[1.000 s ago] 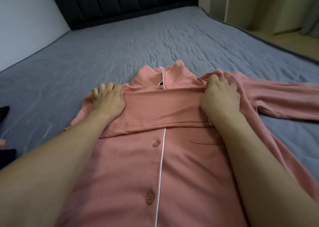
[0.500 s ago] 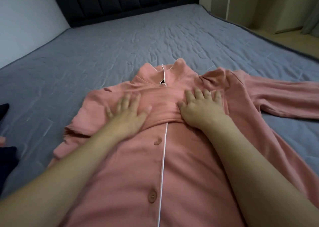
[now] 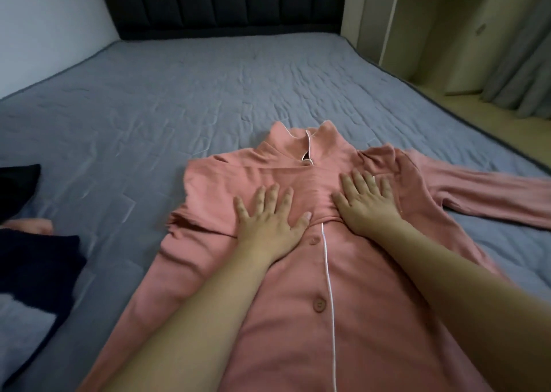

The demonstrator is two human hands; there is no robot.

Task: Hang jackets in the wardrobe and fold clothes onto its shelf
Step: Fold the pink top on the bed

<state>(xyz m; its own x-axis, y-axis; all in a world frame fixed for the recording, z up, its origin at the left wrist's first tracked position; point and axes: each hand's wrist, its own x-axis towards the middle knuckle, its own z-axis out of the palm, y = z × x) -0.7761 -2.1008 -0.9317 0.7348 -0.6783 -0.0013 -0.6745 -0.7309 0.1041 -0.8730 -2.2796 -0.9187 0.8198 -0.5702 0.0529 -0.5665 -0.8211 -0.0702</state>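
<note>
A pink button-front pyjama shirt [image 3: 298, 317] with white piping lies flat on the grey bed, collar pointing away from me. One sleeve is folded across the chest; the other sleeve [image 3: 489, 195] stretches out to the right. My left hand [image 3: 268, 215] presses flat on the folded sleeve, fingers spread. My right hand [image 3: 365, 203] presses flat beside it, just right of the button line, fingers straight.
The grey quilted bed [image 3: 185, 99] extends far ahead to a dark padded headboard [image 3: 226, 1]. Dark clothing [image 3: 32, 260] lies at the left edge. Beige wardrobe units [image 3: 432, 33] and a grey curtain [image 3: 524, 63] stand beyond the bed's right side.
Both hands left the shirt's shoulders, came together at the chest and flattened on the folded sleeve. The view has lifted slightly, showing more of the bed.
</note>
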